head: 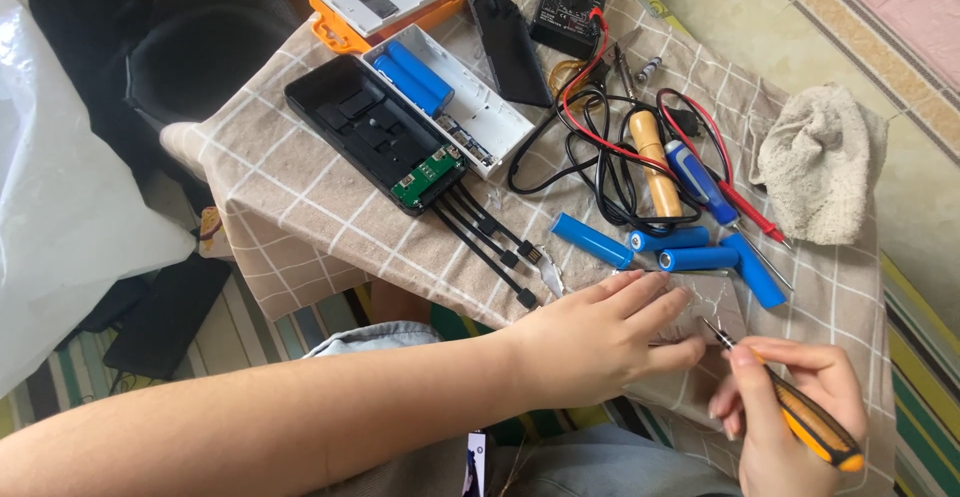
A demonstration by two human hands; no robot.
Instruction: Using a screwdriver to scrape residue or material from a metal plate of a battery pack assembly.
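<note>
Grey and flat, a small metal plate [712,302] lies at the 5 o'clock edge of the bench [330,207]. The left hand [600,342], open with fingers flat, presses on it so it cannot slide. The right hand [790,407] is closed around an orange-black screwdriver [800,419], tip at the plate. Blue cells [690,247] wait at the plate's 12 o'clock.

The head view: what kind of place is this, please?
Probably a home repair corner, not a workshop: a small table under a checked cloth, with a multimeter, loose blue battery cells and an opened black power bank.
</note>
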